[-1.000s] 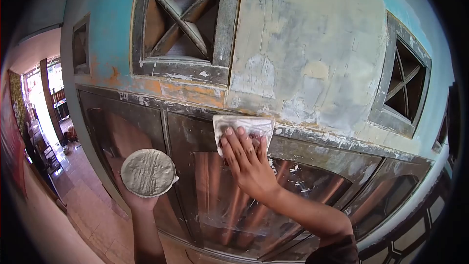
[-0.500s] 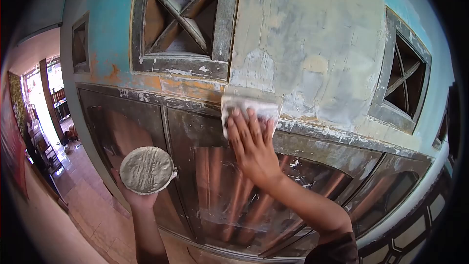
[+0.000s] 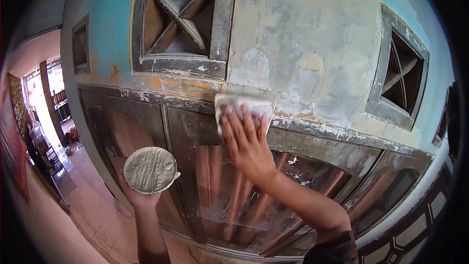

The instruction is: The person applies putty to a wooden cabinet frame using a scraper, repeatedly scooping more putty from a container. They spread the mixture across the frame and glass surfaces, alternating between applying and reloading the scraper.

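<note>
My left hand [image 3: 140,199] holds a round bowl of grey putty [image 3: 150,170] from below, its creased surface facing me. The fingers under the bowl are mostly hidden. My right hand [image 3: 250,155] presses a flat, putty-smeared scraper [image 3: 261,105] to the wall, fingers spread over its face and the thumb hidden. The scraper's upper edge lies along the bottom of the patchy grey wall [image 3: 298,34], over the top of the dark wooden window frame [image 3: 190,107].
Above left is a wooden vent with crossed bars [image 3: 181,19]; another vent [image 3: 401,71] sits at right. Glass panes [image 3: 234,190] with curtains behind fill the lower frame. A tiled floor [image 3: 93,205] runs toward a bright doorway at far left.
My right hand and the scraper have shifted slightly left along the wall's lower edge. The bowl in my left hand has hardly moved.
</note>
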The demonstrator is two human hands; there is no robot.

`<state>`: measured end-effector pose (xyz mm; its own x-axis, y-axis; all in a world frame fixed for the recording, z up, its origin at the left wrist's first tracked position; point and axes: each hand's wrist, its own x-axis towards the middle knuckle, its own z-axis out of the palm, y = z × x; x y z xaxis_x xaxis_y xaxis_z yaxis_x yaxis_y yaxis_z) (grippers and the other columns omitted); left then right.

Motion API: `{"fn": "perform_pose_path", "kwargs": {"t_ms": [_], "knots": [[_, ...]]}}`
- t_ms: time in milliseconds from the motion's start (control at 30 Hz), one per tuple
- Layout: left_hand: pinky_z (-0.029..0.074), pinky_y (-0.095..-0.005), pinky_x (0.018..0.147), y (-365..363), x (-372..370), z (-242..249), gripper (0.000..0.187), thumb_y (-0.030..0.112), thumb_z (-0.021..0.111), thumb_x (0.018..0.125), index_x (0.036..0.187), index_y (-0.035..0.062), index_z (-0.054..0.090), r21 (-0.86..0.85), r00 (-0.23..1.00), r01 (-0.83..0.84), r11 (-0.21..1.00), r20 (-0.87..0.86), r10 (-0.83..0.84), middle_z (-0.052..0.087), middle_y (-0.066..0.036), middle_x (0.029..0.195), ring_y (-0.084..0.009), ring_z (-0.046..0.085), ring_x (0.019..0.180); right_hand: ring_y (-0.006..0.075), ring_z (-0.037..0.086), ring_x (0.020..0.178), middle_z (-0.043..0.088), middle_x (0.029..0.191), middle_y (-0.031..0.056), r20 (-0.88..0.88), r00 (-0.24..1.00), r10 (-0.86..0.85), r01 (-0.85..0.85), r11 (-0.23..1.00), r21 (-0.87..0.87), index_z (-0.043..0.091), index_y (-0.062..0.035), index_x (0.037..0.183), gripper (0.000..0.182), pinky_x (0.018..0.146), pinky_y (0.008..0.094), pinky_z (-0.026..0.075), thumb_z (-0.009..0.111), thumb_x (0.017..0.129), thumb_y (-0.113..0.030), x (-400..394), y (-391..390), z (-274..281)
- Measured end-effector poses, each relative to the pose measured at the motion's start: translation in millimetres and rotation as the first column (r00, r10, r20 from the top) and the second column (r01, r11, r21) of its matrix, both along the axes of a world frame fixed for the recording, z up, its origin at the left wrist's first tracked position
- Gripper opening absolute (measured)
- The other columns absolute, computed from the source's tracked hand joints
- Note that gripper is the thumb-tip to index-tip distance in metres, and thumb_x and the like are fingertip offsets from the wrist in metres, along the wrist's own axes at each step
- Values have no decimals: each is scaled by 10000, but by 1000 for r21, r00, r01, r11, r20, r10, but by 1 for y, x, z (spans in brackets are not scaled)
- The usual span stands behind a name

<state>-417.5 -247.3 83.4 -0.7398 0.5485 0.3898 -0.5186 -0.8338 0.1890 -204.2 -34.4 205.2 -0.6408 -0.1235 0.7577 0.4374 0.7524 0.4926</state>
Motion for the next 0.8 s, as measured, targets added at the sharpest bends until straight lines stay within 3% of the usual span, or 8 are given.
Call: {"fn": "perform_pose_path", "kwargs": {"t_ms": [167,333,400,500,633,733,800], "knots": [[367,-621,1126,5,10,8,702,641,415,998,1359,63,584,13,998,44,999,-54,-44,573,-158,1407,-385,518,1316,448,276,1495,308,1614,224,-12,992,-127,127,988,87,411,44,1494,613,1189,598,266,510,923,-155,-7,29,-4],[369,-615,1127,1,9,8,710,650,419,993,1357,64,588,95,989,95,991,-123,-83,578,-161,1403,-386,520,1313,442,292,1491,336,1604,217,35,999,40,-39,999,-24,423,45,1485,605,1185,595,274,516,924,-161,7,7,-19],[380,-646,1104,1,9,8,777,690,434,962,1381,47,554,-5,992,31,1000,121,-30,564,-176,1411,-397,520,1311,431,288,1496,323,1611,215,35,999,21,-22,1000,21,408,44,1493,617,1186,599,264,516,921,-162,6,1,-7],[383,-648,1101,6,10,7,768,687,442,958,1383,57,555,4,993,66,998,102,-66,570,-175,1403,-396,520,1310,436,265,1503,294,1624,214,-72,994,-76,76,997,1,418,43,1488,598,1192,606,242,494,934,-167,-8,17,9],[382,-649,1102,9,12,4,769,690,435,957,1390,65,550,15,996,78,997,52,-78,560,-173,1414,-399,515,1314,441,255,1506,296,1624,210,-34,979,-203,206,975,84,402,30,1507,613,1193,600,248,499,943,-189,-13,25,-15],[356,-631,1129,0,17,5,728,656,416,988,1352,50,589,3,997,80,997,1,-80,570,-167,1415,-395,511,1322,442,257,1505,293,1625,210,18,991,-130,130,991,-5,393,29,1512,618,1190,610,243,512,948,-192,-3,11,-28],[358,-666,1112,0,15,6,794,709,412,956,1406,67,536,-37,987,54,998,151,-48,525,-169,1455,-403,498,1332,446,248,1509,281,1633,206,19,1000,-10,11,998,-59,376,34,1517,625,1180,635,233,511,944,-173,8,-7,-25]]}}
